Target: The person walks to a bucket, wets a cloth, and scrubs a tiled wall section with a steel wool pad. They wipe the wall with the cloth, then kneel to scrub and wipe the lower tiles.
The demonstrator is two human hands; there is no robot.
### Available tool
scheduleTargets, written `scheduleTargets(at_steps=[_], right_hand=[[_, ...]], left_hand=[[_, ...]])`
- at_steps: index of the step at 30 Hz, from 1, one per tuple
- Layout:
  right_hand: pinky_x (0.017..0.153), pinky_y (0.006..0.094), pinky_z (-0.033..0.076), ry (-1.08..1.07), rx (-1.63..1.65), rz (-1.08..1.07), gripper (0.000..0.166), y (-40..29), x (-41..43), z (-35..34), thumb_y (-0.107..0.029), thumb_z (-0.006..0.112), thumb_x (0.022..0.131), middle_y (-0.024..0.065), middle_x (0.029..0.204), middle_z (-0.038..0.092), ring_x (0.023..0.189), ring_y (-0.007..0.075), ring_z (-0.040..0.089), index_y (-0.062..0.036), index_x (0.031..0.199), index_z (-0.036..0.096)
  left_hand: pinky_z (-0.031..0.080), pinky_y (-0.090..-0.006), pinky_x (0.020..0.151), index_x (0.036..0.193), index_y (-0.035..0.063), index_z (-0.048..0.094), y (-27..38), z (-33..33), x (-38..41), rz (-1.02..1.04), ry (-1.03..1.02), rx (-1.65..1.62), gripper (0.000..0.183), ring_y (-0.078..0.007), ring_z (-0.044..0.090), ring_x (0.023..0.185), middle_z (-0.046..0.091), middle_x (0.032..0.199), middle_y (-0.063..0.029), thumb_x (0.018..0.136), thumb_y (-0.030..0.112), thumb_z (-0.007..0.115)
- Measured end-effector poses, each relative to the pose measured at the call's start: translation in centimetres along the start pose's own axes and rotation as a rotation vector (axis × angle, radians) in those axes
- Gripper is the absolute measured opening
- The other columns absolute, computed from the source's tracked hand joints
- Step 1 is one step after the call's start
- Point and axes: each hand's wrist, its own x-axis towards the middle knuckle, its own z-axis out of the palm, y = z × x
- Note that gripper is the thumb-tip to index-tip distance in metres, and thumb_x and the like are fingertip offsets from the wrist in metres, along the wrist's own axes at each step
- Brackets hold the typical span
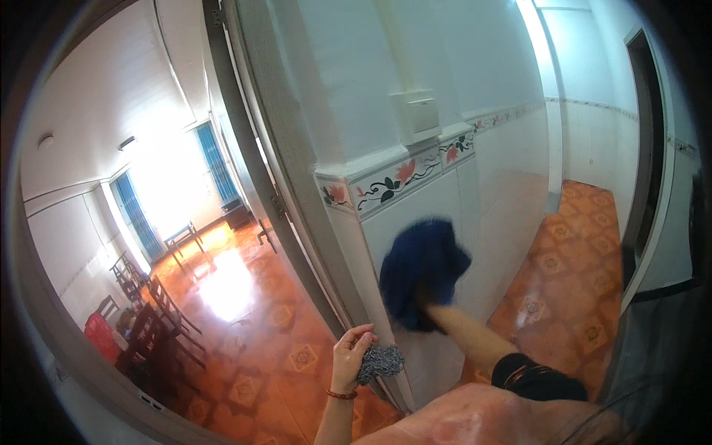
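Observation:
A dark blue cloth, blurred, lies against the white wall tiles below a floral border. My right hand presses it there, with the fingers hidden by the fabric. Lower down and to the left, my left hand is beside the grey door frame. It holds a ball of steel wool between the palm and the curled fingers. A beaded bracelet circles that wrist.
Above the border sits a white wall switch. An open door with a handle leads to a room with wooden chairs, a small table and blue curtains. Orange patterned floor tiles run along the corridor to a dark doorway.

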Motion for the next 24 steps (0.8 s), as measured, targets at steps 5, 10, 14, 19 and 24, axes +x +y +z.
scheduleTargets(at_steps=[5,10,14,19,24], right_hand=[[0.1,0.0333,0.029,-0.09,0.053,-0.105,0.049,-0.5,-0.1,1.0,-0.027,0.047,0.089,0.0143,0.127,0.038,0.118,0.0274,0.037,-0.0037,0.129,0.033],[0.101,0.0333,0.028,0.117,0.009,-0.033,0.05,5.6,14.1,-1.5,-0.028,0.046,0.089,0.0146,0.129,0.037,0.119,0.0278,0.036,-0.0036,0.13,0.032],[0.102,0.0334,0.027,0.201,-0.008,0.086,0.05,9.5,19.4,-4.4,-0.028,0.045,0.09,0.0148,0.13,0.036,0.12,0.0281,0.035,-0.0036,0.131,0.031],[0.102,0.0335,0.027,0.181,0.024,0.1,0.051,7.9,10.5,-2.5,-0.028,0.044,0.09,0.0151,0.131,0.035,0.121,0.0285,0.034,-0.0036,0.132,0.03],[0.103,0.0335,0.026,-0.023,0.143,0.017,0.051,1.1,-1.4,1.0,-0.028,0.043,0.091,0.0154,0.132,0.034,0.122,0.0288,0.033,-0.0036,0.133,0.029]], left_hand=[[0.043,-0.0203,0.067,0.105,-0.0007,0.056,0.6,0.5,1.6,0.103,0.06,0.042,0.022,-0.0081,0.052,0.073,0.059,0.085,-0.004,0.086,0.011,0.057],[0.043,-0.0204,0.066,0.098,0.0017,0.05,1.1,3.4,4.1,0.191,0.062,-0.04,0.022,-0.0078,0.051,0.074,0.053,0.081,-0.0016,0.08,0.005,0.063],[0.043,-0.0216,0.063,0.091,0.0048,0.045,0.3,3.9,5.8,0.267,0.109,0.205,0.025,-0.0085,0.05,0.071,0.049,0.078,-0.0012,0.076,0.004,0.065],[0.042,-0.0218,0.064,0.087,0.0055,0.042,1.4,4.6,6.2,0.145,0.106,0.163,0.03,-0.0088,0.047,0.072,0.045,0.08,-0.0019,0.073,0.004,0.068],[0.041,-0.0212,0.064,0.087,0.0067,0.04,0.5,3.3,6.6,0.165,0.08,0.168,0.026,-0.0084,0.044,0.071,0.042,0.079,-0.0007,0.076,0.003,0.063]])
